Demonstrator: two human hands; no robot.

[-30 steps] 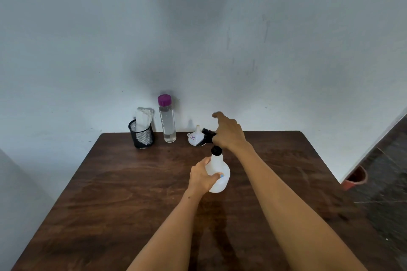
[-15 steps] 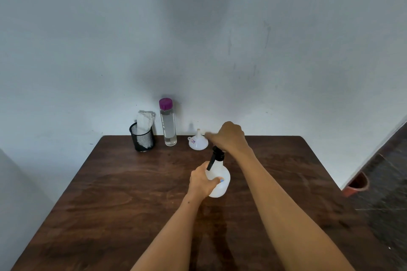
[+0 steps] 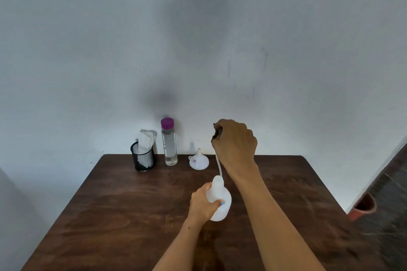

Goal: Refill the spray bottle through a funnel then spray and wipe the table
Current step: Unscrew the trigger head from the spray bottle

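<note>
A white spray bottle (image 3: 221, 199) stands on the dark wooden table (image 3: 132, 215), and my left hand (image 3: 203, 203) grips its body. Above it my right hand (image 3: 235, 145) is closed on the black spray head (image 3: 217, 134), which is lifted off; its thin white dip tube (image 3: 219, 166) still reaches into the open neck. A white funnel (image 3: 199, 160) lies mouth-down near the table's far edge. To its left stands a clear water bottle (image 3: 169, 143) with a purple cap.
A black mesh cup (image 3: 143, 157) holding a white cloth (image 3: 145, 141) stands at the far left by the wall. A red-orange pot (image 3: 363, 207) sits on the floor to the right of the table.
My right hand has lifted the spray head up out of the bottle, drawing the dip tube with it. The left hand keeps its hold on the bottle.
</note>
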